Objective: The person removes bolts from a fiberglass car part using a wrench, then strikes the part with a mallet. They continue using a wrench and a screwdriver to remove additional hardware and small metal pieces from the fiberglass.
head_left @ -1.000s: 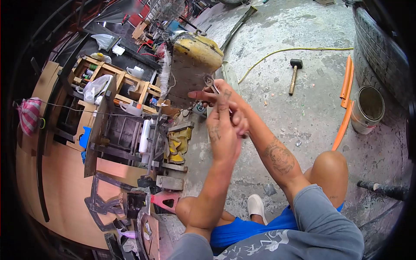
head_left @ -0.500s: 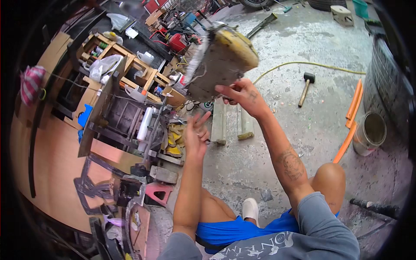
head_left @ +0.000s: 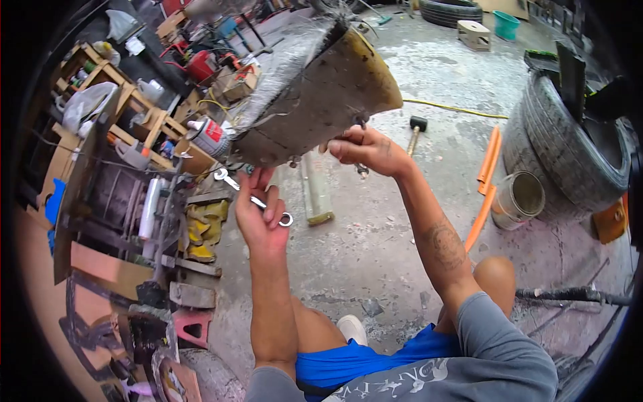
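A broad grey-brown panel [head_left: 305, 100] with a yellowed edge and clear plastic film along its left side is raised in front of me, tilted. Small bolts stick out along its lower edge. My left hand [head_left: 260, 211] is closed around a combination wrench [head_left: 258, 201], its open end pointing up-left toward the panel and its ring end below the fingers. Just under the panel's lower right edge, my right hand [head_left: 365, 151] has its fingers pinched together beside a bolt. A small shiny metal piece [head_left: 362, 171] shows beneath that hand; what the fingers grip is mostly hidden.
On the floor lie a rubber mallet [head_left: 416, 130], orange strips [head_left: 491, 161] and a pale bar [head_left: 315, 187]. An open can [head_left: 519, 201] stands by large tires [head_left: 569, 134] at right. Wooden racks [head_left: 120, 107] and yellow gloves [head_left: 206, 224] are at left.
The panel now appears larger and lower, with more of its flat face showing. The wrench in my left hand has come clearly into view. My view has turned to the right.
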`<action>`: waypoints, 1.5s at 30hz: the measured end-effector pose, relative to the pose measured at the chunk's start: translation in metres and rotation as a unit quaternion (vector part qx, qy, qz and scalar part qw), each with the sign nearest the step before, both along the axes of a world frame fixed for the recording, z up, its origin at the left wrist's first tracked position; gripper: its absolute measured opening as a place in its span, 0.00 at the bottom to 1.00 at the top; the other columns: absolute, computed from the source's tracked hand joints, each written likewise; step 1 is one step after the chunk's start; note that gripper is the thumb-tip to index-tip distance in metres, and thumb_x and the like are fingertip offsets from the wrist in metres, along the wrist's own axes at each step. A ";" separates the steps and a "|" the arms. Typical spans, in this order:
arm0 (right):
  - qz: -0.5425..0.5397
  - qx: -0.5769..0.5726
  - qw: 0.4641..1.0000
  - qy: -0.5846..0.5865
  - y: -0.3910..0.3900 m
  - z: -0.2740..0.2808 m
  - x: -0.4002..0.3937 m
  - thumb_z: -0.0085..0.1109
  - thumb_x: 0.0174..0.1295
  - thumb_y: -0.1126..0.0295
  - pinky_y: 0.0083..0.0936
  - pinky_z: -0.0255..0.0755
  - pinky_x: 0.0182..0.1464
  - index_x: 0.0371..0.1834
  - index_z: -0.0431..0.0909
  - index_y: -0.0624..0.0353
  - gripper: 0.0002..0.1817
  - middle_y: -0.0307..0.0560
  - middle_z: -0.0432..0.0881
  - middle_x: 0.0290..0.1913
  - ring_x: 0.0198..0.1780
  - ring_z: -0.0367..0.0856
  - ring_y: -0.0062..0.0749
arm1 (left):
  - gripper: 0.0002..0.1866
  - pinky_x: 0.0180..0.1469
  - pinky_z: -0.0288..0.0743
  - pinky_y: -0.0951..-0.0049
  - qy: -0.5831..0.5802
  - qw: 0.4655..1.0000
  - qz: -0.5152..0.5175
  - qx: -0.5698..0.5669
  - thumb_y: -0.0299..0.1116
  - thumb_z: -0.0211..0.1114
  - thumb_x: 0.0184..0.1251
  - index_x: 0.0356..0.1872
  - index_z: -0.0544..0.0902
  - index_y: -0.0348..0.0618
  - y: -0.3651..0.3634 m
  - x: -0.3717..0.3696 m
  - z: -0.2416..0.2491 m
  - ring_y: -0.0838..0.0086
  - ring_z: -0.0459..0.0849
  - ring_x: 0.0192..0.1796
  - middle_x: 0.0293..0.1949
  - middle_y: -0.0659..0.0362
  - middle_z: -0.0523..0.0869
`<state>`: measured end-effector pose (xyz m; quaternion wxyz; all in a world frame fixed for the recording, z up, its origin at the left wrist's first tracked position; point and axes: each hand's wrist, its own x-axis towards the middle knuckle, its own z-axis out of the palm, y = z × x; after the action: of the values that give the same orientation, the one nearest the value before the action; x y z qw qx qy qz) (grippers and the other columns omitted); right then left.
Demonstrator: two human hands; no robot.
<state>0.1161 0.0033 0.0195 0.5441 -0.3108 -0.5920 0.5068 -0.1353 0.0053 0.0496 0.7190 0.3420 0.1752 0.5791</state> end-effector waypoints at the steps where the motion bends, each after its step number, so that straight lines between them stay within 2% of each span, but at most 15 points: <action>1: 0.014 -0.010 1.000 0.023 0.000 -0.001 0.010 0.58 0.70 0.61 0.15 0.69 0.38 0.48 0.80 0.61 0.14 0.31 0.79 0.35 0.36 0.73 0.13 | 0.22 0.08 0.48 0.86 0.013 1.000 0.005 -0.002 0.47 0.50 0.78 0.47 0.81 0.36 -0.003 0.002 0.006 0.87 0.57 0.12 0.50 0.48 0.85; 4: 0.002 0.015 0.997 0.071 -0.004 0.008 0.017 0.58 0.69 0.65 0.16 0.69 0.36 0.43 0.81 0.64 0.11 0.38 0.82 0.36 0.35 0.76 0.15 | 0.23 0.08 0.46 0.86 0.019 1.000 0.005 0.003 0.49 0.50 0.78 0.48 0.81 0.37 0.001 -0.001 0.002 0.87 0.57 0.12 0.51 0.49 0.85; 6: -0.127 0.072 0.975 0.165 -0.013 0.029 0.014 0.58 0.65 0.71 0.17 0.67 0.32 0.36 0.82 0.64 0.07 0.39 0.82 0.30 0.31 0.76 0.16 | 0.23 0.07 0.49 0.87 -0.002 1.000 0.004 0.013 0.45 0.48 0.79 0.49 0.80 0.33 0.002 0.000 0.002 0.88 0.57 0.12 0.52 0.47 0.84; 7: -0.111 0.110 0.973 0.168 -0.016 0.041 0.020 0.58 0.61 0.75 0.17 0.67 0.31 0.32 0.83 0.65 0.05 0.40 0.82 0.27 0.28 0.77 0.18 | 0.23 0.07 0.49 0.88 -0.016 1.000 -0.004 0.011 0.45 0.47 0.80 0.49 0.80 0.33 0.002 0.000 0.001 0.88 0.57 0.12 0.53 0.46 0.84; 12: -0.088 0.154 0.966 0.186 -0.010 0.043 0.021 0.61 0.57 0.77 0.19 0.69 0.35 0.34 0.83 0.64 0.04 0.41 0.84 0.29 0.30 0.78 0.20 | 0.23 0.07 0.50 0.87 -0.019 1.000 0.001 0.019 0.44 0.47 0.80 0.49 0.80 0.32 0.005 -0.004 0.002 0.88 0.57 0.12 0.52 0.46 0.84; 16: -0.145 0.135 0.971 0.132 -0.023 0.043 0.012 0.61 0.56 0.78 0.19 0.70 0.38 0.36 0.83 0.65 0.06 0.39 0.85 0.32 0.32 0.79 0.20 | 0.22 0.07 0.48 0.86 0.010 1.000 0.022 0.011 0.47 0.49 0.79 0.47 0.80 0.35 0.003 -0.004 0.001 0.87 0.56 0.11 0.48 0.49 0.85; 18: -0.158 0.120 0.972 0.129 -0.026 0.042 0.005 0.61 0.56 0.78 0.19 0.71 0.39 0.38 0.82 0.66 0.07 0.40 0.85 0.33 0.33 0.79 0.20 | 0.23 0.07 0.48 0.87 0.003 1.000 0.018 0.020 0.45 0.48 0.79 0.49 0.80 0.32 0.004 -0.006 -0.002 0.87 0.57 0.12 0.50 0.47 0.85; 24: -0.178 0.121 0.953 0.212 -0.017 0.033 -0.005 0.58 0.56 0.77 0.18 0.71 0.39 0.39 0.81 0.68 0.09 0.42 0.85 0.33 0.33 0.80 0.20 | 0.23 0.07 0.50 0.87 0.020 0.999 0.027 0.021 0.43 0.49 0.79 0.51 0.78 0.29 -0.001 -0.003 -0.003 0.87 0.58 0.12 0.51 0.44 0.84; 26: -0.067 0.116 0.955 0.265 -0.009 0.027 -0.001 0.58 0.55 0.77 0.19 0.71 0.39 0.39 0.81 0.68 0.09 0.42 0.85 0.33 0.33 0.80 0.21 | 0.23 0.07 0.50 0.87 0.017 0.999 0.009 0.030 0.43 0.49 0.79 0.51 0.78 0.28 0.000 -0.006 -0.007 0.87 0.58 0.12 0.50 0.44 0.84; 28: -0.066 0.105 0.956 0.265 -0.012 0.026 0.004 0.59 0.55 0.77 0.19 0.72 0.39 0.39 0.81 0.68 0.10 0.42 0.85 0.33 0.33 0.80 0.20 | 0.21 0.06 0.50 0.87 0.020 0.999 0.004 0.037 0.43 0.50 0.79 0.47 0.78 0.30 0.000 -0.006 -0.006 0.87 0.59 0.13 0.48 0.45 0.84; 30: -0.092 0.118 0.974 0.168 -0.011 0.026 0.010 0.61 0.56 0.76 0.19 0.71 0.38 0.40 0.81 0.68 0.10 0.42 0.85 0.34 0.34 0.80 0.20 | 0.20 0.06 0.50 0.87 0.024 0.999 0.016 0.029 0.42 0.51 0.78 0.46 0.78 0.31 -0.003 -0.004 -0.005 0.87 0.59 0.13 0.47 0.46 0.84; 31: -0.090 0.119 0.974 0.173 -0.012 0.026 0.012 0.61 0.56 0.76 0.19 0.71 0.38 0.40 0.81 0.68 0.10 0.42 0.85 0.34 0.34 0.80 0.20 | 0.19 0.06 0.49 0.87 0.022 0.999 0.028 0.019 0.42 0.51 0.78 0.44 0.78 0.32 -0.005 -0.003 -0.004 0.87 0.59 0.13 0.47 0.46 0.84; 33: -0.014 0.133 0.971 0.198 -0.014 0.027 0.017 0.63 0.59 0.73 0.18 0.71 0.38 0.41 0.81 0.67 0.10 0.43 0.85 0.34 0.34 0.80 0.20 | 0.18 0.06 0.49 0.87 0.019 0.999 0.027 0.020 0.42 0.51 0.78 0.44 0.78 0.32 -0.006 -0.001 -0.002 0.87 0.59 0.13 0.47 0.46 0.84; 39: 0.078 0.136 0.933 0.324 -0.013 0.016 0.009 0.62 0.63 0.71 0.19 0.73 0.40 0.43 0.82 0.66 0.10 0.46 0.86 0.35 0.34 0.79 0.21 | 0.17 0.06 0.49 0.87 0.024 0.999 0.034 0.018 0.41 0.51 0.78 0.41 0.78 0.35 -0.008 0.003 0.002 0.87 0.59 0.13 0.46 0.48 0.84; 45: 0.025 0.145 0.960 0.239 -0.015 0.016 0.016 0.62 0.63 0.71 0.19 0.73 0.39 0.45 0.82 0.66 0.11 0.47 0.86 0.37 0.33 0.79 0.20 | 0.18 0.06 0.49 0.87 0.016 0.999 0.028 0.022 0.41 0.51 0.79 0.42 0.79 0.35 -0.004 -0.002 0.000 0.87 0.59 0.13 0.45 0.48 0.84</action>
<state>0.1319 -0.0121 0.0355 0.6958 -0.0835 -0.5194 0.4890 -0.1369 0.0012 0.0491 0.6920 0.3619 0.1833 0.5972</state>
